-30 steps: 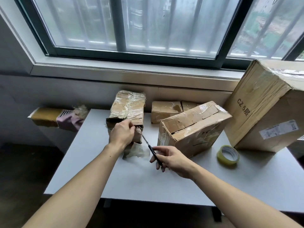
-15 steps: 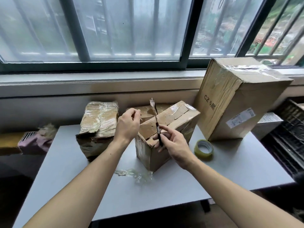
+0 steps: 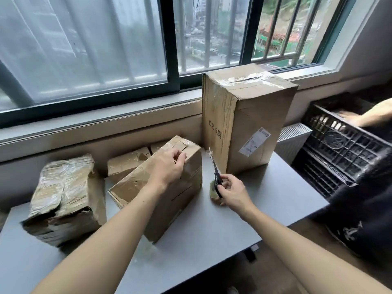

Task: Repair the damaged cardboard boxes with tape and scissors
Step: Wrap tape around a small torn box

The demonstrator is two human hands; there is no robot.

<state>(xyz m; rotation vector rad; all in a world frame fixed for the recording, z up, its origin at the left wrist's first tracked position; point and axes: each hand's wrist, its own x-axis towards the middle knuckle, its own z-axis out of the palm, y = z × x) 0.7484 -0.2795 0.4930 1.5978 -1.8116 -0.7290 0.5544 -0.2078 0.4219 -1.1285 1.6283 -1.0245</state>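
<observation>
Beside the tall box (image 3: 244, 124), a damaged box (image 3: 165, 187) is steadied by the left hand (image 3: 167, 168) while scissors (image 3: 215, 170) are gripped by the right hand (image 3: 232, 193) over the tape roll (image 3: 213, 193), whose blades are best kept pointed away.

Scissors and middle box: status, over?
Right hand grips scissors, blades up, over the tape roll. Left hand rests on the tilted middle box. Another person's hand at the black crate, clear of the work.
</observation>
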